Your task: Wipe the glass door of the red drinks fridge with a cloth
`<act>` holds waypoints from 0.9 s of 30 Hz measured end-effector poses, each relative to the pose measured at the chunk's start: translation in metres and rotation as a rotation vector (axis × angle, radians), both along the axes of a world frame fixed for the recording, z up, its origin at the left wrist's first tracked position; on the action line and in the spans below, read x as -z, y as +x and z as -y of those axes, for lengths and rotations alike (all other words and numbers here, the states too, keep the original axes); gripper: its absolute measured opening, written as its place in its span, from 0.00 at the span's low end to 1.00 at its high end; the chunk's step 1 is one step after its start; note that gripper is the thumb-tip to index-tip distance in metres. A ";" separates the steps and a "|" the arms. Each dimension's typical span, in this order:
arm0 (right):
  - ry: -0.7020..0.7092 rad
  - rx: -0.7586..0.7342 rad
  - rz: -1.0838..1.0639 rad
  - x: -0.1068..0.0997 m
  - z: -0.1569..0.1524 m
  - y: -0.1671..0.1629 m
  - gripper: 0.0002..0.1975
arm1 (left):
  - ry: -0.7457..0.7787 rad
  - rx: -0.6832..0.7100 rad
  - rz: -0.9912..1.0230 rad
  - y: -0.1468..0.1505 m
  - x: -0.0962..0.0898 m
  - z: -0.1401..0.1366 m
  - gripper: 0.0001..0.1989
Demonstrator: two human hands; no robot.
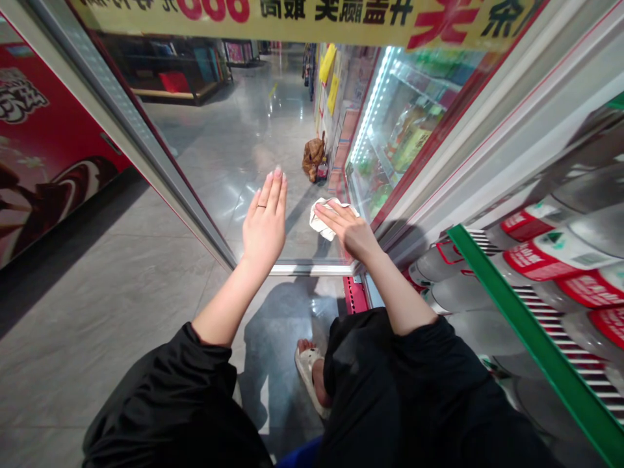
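In front of me a glass door (219, 149) in a light frame stands swung open. My left hand (264, 224) lies flat at the pane, fingers stretched and together, with a ring on one finger and nothing held. To its right, my right hand (348, 227) presses a crumpled white cloth (322, 220) to the lower right part of the glass. Its fingers cover part of the cloth; whether it is fabric or paper towel is hard to tell.
A yellow banner (312, 23) crosses the door's top. On the right, a green-edged wire shelf (526, 325) carries several large bottles (541, 253). A red printed cabinet (53, 149) stands left. Through the glass, a brown bag (312, 157) sits on the floor.
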State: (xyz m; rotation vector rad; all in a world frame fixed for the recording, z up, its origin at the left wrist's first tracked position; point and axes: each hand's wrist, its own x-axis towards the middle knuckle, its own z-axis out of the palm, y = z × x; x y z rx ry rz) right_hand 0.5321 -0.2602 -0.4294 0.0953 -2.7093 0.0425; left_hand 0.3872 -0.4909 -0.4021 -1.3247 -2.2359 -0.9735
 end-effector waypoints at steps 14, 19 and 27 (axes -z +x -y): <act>-0.045 0.045 0.014 0.007 -0.008 0.008 0.37 | 0.006 0.002 0.042 -0.002 -0.004 -0.004 0.36; -0.126 0.185 -0.061 0.007 -0.009 0.012 0.40 | 0.022 0.014 0.028 -0.005 -0.002 -0.004 0.36; -0.168 0.135 -0.026 0.016 -0.009 0.008 0.40 | -0.021 -0.009 0.014 -0.006 -0.005 0.000 0.37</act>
